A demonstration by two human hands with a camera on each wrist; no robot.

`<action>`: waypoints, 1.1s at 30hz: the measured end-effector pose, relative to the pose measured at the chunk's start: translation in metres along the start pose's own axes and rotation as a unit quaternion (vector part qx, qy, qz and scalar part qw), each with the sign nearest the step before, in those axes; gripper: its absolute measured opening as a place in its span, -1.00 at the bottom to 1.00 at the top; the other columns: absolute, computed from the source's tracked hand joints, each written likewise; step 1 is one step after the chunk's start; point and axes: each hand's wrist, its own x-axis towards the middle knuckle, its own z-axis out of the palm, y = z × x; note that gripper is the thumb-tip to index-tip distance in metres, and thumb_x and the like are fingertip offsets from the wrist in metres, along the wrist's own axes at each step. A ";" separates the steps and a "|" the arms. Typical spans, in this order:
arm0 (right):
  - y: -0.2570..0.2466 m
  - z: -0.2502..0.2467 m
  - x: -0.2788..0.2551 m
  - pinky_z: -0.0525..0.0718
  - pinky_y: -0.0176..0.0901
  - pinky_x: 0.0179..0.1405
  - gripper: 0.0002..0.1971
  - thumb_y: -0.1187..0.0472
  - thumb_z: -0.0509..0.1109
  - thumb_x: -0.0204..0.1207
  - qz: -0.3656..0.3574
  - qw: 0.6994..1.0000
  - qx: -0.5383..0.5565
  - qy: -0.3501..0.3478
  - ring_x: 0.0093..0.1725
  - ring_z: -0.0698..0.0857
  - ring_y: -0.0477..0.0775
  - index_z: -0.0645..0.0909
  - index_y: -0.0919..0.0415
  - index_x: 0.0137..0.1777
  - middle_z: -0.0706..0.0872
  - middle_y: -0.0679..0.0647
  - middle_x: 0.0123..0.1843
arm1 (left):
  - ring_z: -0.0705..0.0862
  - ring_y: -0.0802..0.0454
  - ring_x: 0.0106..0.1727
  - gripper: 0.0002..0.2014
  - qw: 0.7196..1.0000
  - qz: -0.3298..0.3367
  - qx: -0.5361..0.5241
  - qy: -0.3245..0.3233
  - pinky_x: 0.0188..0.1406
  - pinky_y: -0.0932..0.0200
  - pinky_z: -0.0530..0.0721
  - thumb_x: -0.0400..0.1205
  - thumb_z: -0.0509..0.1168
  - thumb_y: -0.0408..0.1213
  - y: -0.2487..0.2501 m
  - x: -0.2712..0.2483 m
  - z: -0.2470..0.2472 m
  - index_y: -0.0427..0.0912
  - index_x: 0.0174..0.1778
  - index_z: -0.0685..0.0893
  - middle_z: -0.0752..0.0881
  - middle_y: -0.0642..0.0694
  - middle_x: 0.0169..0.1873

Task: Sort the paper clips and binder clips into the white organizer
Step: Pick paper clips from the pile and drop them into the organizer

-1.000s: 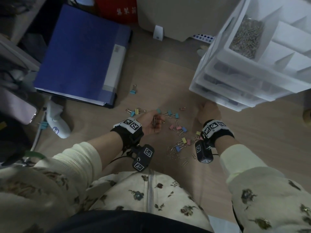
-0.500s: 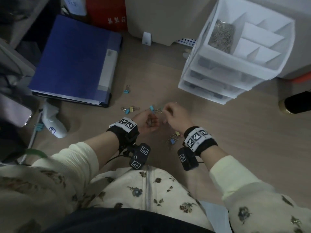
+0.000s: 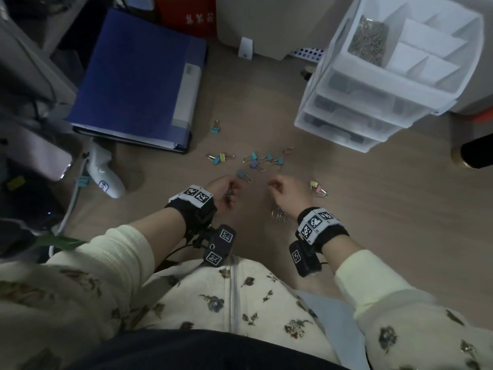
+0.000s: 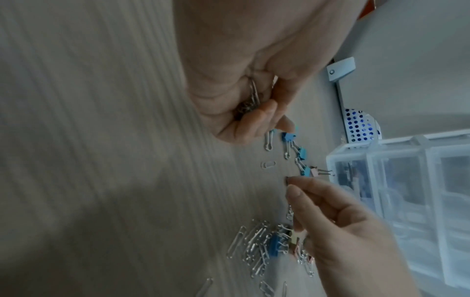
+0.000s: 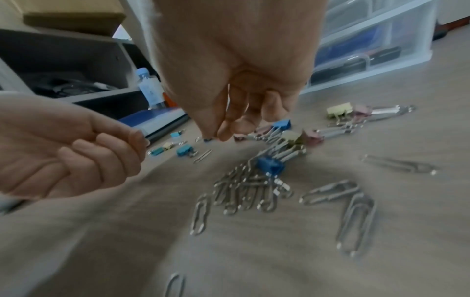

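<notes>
My left hand hovers over the wooden floor, its fingers curled round a bunch of silver paper clips. My right hand is a little to its right, thumb and forefinger tips pressed together; I see nothing plainly between them. A loose pile of paper clips with a blue binder clip in it lies under the right wrist. Several coloured binder clips are scattered just beyond both hands. The white organizer stands at the far right; one top compartment holds paper clips.
A blue ring binder lies at the far left, with a white handheld device beside it. A yellow and a pink binder clip sit right of my right hand. A black cylinder lies at the right edge.
My right hand went from the floor to my left hand, then drew back to the right. The left hand kept its bunch of paper clips and stayed nearly in place.
</notes>
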 end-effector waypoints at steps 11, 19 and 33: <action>-0.025 0.032 0.001 0.67 0.11 0.00 -0.69 0.12 0.30 0.58 0.028 0.996 -0.083 0.032 0.14 0.65 0.28 0.54 0.17 0.30 0.50 0.17 0.34 | 0.24 0.16 -0.73 -0.73 1.000 -0.005 -0.006 0.021 -0.71 0.37 0.19 0.66 0.03 -0.23 -0.003 -0.007 -0.033 -0.15 -0.36 0.45 0.31 0.04 -0.64; -0.029 0.032 0.000 0.67 0.09 -0.07 -0.81 0.19 0.25 0.61 0.043 0.990 -0.137 0.008 0.10 0.68 0.32 0.63 0.18 0.12 0.49 0.22 0.38 | 0.24 0.11 -0.58 -0.74 0.999 0.001 0.011 0.030 -0.61 0.27 0.21 0.65 0.06 -0.26 0.004 -0.010 -0.037 -0.18 -0.36 0.47 0.33 -0.01 -0.52; -0.039 0.028 -0.005 0.60 0.00 -0.10 -0.77 0.09 0.22 0.56 0.069 0.991 -0.106 -0.035 0.00 0.63 0.27 0.58 0.26 -0.09 0.62 0.22 -0.04 | 0.41 0.10 -0.50 -0.71 0.999 0.000 -0.031 0.017 -0.65 0.32 0.46 0.68 0.07 -0.31 0.010 -0.004 -0.026 -0.24 -0.34 0.52 0.45 -0.06 -0.48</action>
